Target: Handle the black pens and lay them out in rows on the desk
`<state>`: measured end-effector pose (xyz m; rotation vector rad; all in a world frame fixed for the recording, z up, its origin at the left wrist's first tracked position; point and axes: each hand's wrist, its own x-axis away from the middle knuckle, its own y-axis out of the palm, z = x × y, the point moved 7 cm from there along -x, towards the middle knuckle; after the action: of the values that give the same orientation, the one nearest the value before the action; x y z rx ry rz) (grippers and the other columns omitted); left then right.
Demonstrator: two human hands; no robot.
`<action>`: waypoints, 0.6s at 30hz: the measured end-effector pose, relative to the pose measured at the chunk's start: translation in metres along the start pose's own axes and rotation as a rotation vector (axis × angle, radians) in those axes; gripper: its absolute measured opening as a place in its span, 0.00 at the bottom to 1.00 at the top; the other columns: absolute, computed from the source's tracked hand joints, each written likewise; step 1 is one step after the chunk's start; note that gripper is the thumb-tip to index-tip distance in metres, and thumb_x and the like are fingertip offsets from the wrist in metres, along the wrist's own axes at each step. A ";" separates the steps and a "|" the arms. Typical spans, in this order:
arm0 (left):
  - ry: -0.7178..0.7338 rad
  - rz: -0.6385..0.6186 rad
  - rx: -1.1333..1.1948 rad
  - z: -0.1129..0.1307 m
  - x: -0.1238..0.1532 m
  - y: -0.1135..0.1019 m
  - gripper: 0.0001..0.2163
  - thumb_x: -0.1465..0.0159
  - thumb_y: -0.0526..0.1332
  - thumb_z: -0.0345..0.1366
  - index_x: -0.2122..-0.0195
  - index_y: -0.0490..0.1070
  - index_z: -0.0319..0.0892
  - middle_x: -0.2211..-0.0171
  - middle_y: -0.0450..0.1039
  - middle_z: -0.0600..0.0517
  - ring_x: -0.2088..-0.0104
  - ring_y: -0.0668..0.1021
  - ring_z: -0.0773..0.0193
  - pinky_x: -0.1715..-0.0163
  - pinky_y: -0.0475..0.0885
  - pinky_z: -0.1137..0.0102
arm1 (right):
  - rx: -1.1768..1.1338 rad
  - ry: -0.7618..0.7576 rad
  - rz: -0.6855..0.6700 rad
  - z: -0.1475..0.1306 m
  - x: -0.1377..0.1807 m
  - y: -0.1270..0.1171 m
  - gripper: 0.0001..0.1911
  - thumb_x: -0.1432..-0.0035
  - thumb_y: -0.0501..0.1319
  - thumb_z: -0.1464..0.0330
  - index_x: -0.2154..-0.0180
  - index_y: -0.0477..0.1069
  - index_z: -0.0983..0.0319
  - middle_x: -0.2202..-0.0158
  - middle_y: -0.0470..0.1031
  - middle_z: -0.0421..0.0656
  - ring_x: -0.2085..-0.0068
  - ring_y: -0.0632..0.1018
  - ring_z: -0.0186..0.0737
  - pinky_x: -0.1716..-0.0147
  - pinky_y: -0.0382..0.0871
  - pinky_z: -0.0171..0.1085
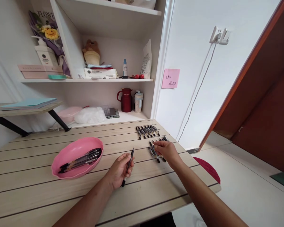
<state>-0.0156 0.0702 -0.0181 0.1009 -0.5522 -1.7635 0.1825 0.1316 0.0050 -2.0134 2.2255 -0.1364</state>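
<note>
My left hand is closed around a slim black pen, held tilted with its bare tip pointing up and away. My right hand reaches over a group of dark pen parts on the right of the table. Its thumb and fingers are pinched together at the group's edge; whatever is between them is too small to make out, and the hand covers part of the group. Beyond it lies a neat row of short dark pen parts. A pink scalloped bowl on the left holds several black pens.
The slatted wooden table ends at the right near a red round seat. Behind it, shelves carry a red jug, a speckled cup and a plastic bag. A small raised stand occupies the left back corner.
</note>
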 end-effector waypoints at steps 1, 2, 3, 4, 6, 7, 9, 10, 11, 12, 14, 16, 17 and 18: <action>-0.004 0.003 -0.001 0.000 0.000 0.000 0.10 0.46 0.59 0.41 0.69 0.64 0.40 0.80 0.65 0.58 0.88 0.63 0.77 0.90 0.50 0.80 | 0.118 -0.013 -0.006 0.001 0.003 -0.004 0.10 0.58 0.60 0.68 0.71 0.73 0.65 0.82 0.70 0.39 0.81 0.68 0.33 0.80 0.59 0.33; -0.007 0.007 -0.001 0.000 0.000 0.000 0.10 0.46 0.59 0.41 0.69 0.64 0.40 0.80 0.65 0.58 0.88 0.63 0.77 0.90 0.50 0.80 | 0.249 -0.042 -0.018 0.000 0.007 -0.006 0.10 0.57 0.59 0.68 0.70 0.73 0.64 0.81 0.71 0.40 0.79 0.69 0.34 0.79 0.59 0.33; -0.009 0.009 -0.001 0.000 0.000 0.000 0.10 0.46 0.59 0.41 0.69 0.63 0.40 0.80 0.65 0.58 0.88 0.63 0.77 0.90 0.50 0.80 | 0.387 -0.084 -0.033 -0.002 0.012 -0.006 0.09 0.56 0.58 0.69 0.70 0.73 0.63 0.79 0.73 0.40 0.77 0.71 0.35 0.77 0.60 0.33; -0.009 0.007 -0.001 0.000 0.000 0.000 0.09 0.45 0.59 0.41 0.69 0.63 0.40 0.80 0.65 0.58 0.88 0.63 0.77 0.90 0.50 0.80 | 0.527 -0.132 -0.043 -0.006 0.017 -0.005 0.08 0.55 0.57 0.69 0.71 0.74 0.62 0.78 0.74 0.41 0.75 0.72 0.36 0.75 0.59 0.33; -0.004 0.001 -0.003 0.000 0.000 0.001 0.10 0.45 0.59 0.41 0.70 0.63 0.40 0.80 0.65 0.58 0.88 0.63 0.78 0.90 0.50 0.80 | 0.787 -0.210 -0.050 -0.013 0.028 0.000 0.07 0.53 0.57 0.70 0.72 0.74 0.60 0.75 0.75 0.41 0.70 0.73 0.37 0.72 0.58 0.33; 0.000 -0.002 -0.003 0.000 0.000 0.001 0.10 0.45 0.59 0.41 0.70 0.63 0.40 0.80 0.65 0.57 0.88 0.63 0.78 0.90 0.51 0.80 | 0.900 -0.232 -0.048 -0.015 0.032 0.002 0.07 0.52 0.56 0.70 0.73 0.73 0.60 0.74 0.75 0.41 0.69 0.73 0.38 0.72 0.57 0.32; 0.004 -0.003 -0.004 0.000 0.000 0.001 0.10 0.46 0.59 0.41 0.70 0.63 0.40 0.80 0.65 0.57 0.88 0.63 0.78 0.90 0.51 0.80 | 1.071 -0.247 -0.043 -0.018 0.037 0.006 0.07 0.49 0.56 0.69 0.73 0.72 0.59 0.72 0.75 0.42 0.68 0.73 0.37 0.72 0.56 0.32; 0.004 -0.002 -0.004 0.000 0.001 0.001 0.10 0.46 0.59 0.41 0.70 0.63 0.40 0.80 0.65 0.57 0.88 0.63 0.78 0.90 0.50 0.80 | 1.129 -0.250 -0.047 -0.018 0.039 0.009 0.07 0.49 0.56 0.68 0.73 0.72 0.59 0.71 0.74 0.42 0.67 0.73 0.37 0.73 0.55 0.32; 0.003 -0.001 -0.002 0.000 0.001 0.001 0.10 0.46 0.59 0.41 0.70 0.63 0.40 0.80 0.65 0.58 0.88 0.63 0.78 0.90 0.50 0.80 | 1.171 -0.251 -0.053 -0.017 0.040 0.011 0.07 0.48 0.55 0.68 0.73 0.72 0.59 0.70 0.74 0.42 0.67 0.73 0.37 0.73 0.54 0.32; 0.002 -0.001 -0.001 0.000 0.001 0.001 0.10 0.46 0.59 0.41 0.70 0.63 0.40 0.80 0.65 0.58 0.88 0.63 0.78 0.90 0.50 0.80 | 1.203 -0.251 -0.060 -0.016 0.040 0.013 0.07 0.48 0.55 0.68 0.73 0.71 0.59 0.70 0.74 0.43 0.67 0.73 0.37 0.73 0.54 0.33; 0.001 -0.005 0.001 0.000 0.000 0.001 0.10 0.46 0.59 0.41 0.71 0.63 0.40 0.80 0.65 0.58 0.88 0.63 0.78 0.90 0.50 0.80 | 1.244 -0.250 -0.071 -0.014 0.040 0.015 0.08 0.47 0.55 0.68 0.73 0.71 0.60 0.69 0.73 0.43 0.68 0.73 0.37 0.74 0.53 0.33; 0.000 -0.011 0.000 0.000 0.000 0.001 0.10 0.46 0.59 0.41 0.70 0.64 0.40 0.81 0.65 0.58 0.88 0.63 0.78 0.90 0.51 0.80 | 1.267 -0.251 -0.075 -0.012 0.040 0.016 0.08 0.47 0.55 0.67 0.73 0.71 0.60 0.69 0.73 0.44 0.68 0.73 0.37 0.74 0.53 0.33; 0.000 -0.014 -0.001 0.000 0.000 0.001 0.10 0.46 0.59 0.41 0.70 0.64 0.39 0.81 0.65 0.58 0.88 0.63 0.78 0.90 0.51 0.80 | 1.274 -0.252 -0.075 -0.012 0.040 0.016 0.08 0.47 0.54 0.67 0.73 0.71 0.60 0.69 0.73 0.44 0.67 0.73 0.38 0.74 0.53 0.33; -0.001 -0.016 -0.002 0.000 0.000 0.001 0.10 0.46 0.59 0.41 0.70 0.64 0.39 0.81 0.65 0.58 0.88 0.63 0.78 0.90 0.51 0.80 | 1.280 -0.253 -0.074 -0.011 0.039 0.016 0.08 0.47 0.55 0.67 0.73 0.71 0.60 0.69 0.73 0.44 0.67 0.73 0.38 0.74 0.53 0.33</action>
<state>-0.0145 0.0697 -0.0179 0.1028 -0.5517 -1.7799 0.1611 0.0940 0.0117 -1.2385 1.2578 -0.9514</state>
